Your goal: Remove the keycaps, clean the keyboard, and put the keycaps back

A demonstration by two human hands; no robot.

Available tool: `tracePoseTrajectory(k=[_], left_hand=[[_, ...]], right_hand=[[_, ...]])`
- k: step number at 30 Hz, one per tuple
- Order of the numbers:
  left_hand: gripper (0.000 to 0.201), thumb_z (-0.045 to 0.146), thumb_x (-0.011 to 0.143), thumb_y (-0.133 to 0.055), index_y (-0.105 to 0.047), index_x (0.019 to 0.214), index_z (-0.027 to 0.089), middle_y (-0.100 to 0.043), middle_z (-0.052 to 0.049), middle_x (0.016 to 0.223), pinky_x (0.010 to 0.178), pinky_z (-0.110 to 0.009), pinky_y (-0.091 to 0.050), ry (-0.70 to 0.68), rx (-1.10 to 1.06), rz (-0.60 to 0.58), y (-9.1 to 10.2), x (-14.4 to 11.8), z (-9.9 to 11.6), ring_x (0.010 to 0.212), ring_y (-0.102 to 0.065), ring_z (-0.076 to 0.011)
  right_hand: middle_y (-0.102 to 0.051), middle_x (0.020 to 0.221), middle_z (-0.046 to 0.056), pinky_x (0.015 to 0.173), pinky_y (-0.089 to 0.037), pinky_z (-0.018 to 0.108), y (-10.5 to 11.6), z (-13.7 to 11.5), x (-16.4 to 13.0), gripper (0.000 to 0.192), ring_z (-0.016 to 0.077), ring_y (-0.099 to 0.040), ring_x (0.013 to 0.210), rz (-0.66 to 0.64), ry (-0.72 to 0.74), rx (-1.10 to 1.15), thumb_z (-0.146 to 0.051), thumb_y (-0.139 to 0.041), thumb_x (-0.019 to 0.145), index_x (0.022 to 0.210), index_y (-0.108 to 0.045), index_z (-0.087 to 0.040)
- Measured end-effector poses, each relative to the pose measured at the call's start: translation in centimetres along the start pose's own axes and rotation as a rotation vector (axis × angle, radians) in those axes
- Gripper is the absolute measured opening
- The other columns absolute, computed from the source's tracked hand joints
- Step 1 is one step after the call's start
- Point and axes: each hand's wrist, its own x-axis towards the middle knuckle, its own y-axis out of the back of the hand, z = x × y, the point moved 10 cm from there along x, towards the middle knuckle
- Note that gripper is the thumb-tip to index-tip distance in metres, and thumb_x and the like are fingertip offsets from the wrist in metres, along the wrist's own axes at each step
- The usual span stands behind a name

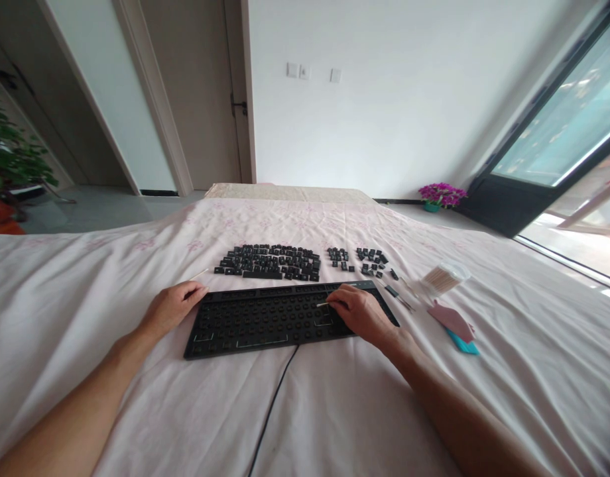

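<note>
Your right hand [361,311] pinches a cotton swab [323,305], tip pointing left, lying along the stripped keyboard [265,321], which runs left-right on the bed. Left hand [173,306], fingers loosely curled, steadies the keyboard's left end.

Wall: I see plain white, with switch plates [313,72].
Door: beige, shut [190,93].
Window: large, dark-framed, bright daylight [563,126].
Floor: grey; purple flowers [441,194] by the wall.
</note>
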Motion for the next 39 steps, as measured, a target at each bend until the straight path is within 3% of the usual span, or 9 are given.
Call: tracePoseTrajectory(k=[13,21,39], left_hand=[[0.042,0.055,0.086,-0.042,-0.069,0.087,0.023,-0.074,0.0,0.088,0.072,-0.022,-0.043,-0.013,-0.009,0.018,0.4,-0.1,0.6,0.08,-0.065,-0.0189],[0.04,0.052,0.085,-0.043,-0.07,0.084,0.022,-0.074,0.001,0.085,0.067,-0.023,-0.042,-0.026,-0.013,0.042,0.8,-0.3,1.2,0.076,-0.063,-0.0184],[0.037,0.05,0.087,-0.044,-0.069,0.084,0.023,-0.074,-0.001,0.088,0.073,-0.025,-0.042,-0.046,-0.022,0.05,0.6,-0.1,0.9,0.078,-0.064,-0.019]], right_hand=[[-0.066,0.088,0.002,0.073,-0.044,0.026,-0.1,0.0,-0.3,0.016,0.0162,-0.062,0.079,-0.034,0.033,-0.024,-0.022,-0.051,0.09,0.087,-0.066,-0.023],[-0.066,0.089,0.002,0.066,-0.039,0.024,-0.8,-2.6,0.3,0.019,0.0152,-0.061,0.082,-0.019,0.055,-0.155,-0.027,-0.05,0.092,0.087,-0.068,-0.026],[-0.066,0.089,0.001,0.066,-0.035,0.023,-4.8,-6.9,3.5,0.024,0.0135,-0.061,0.081,-0.215,0.097,-0.155,-0.027,-0.047,0.095,0.09,-0.07,-0.023]])
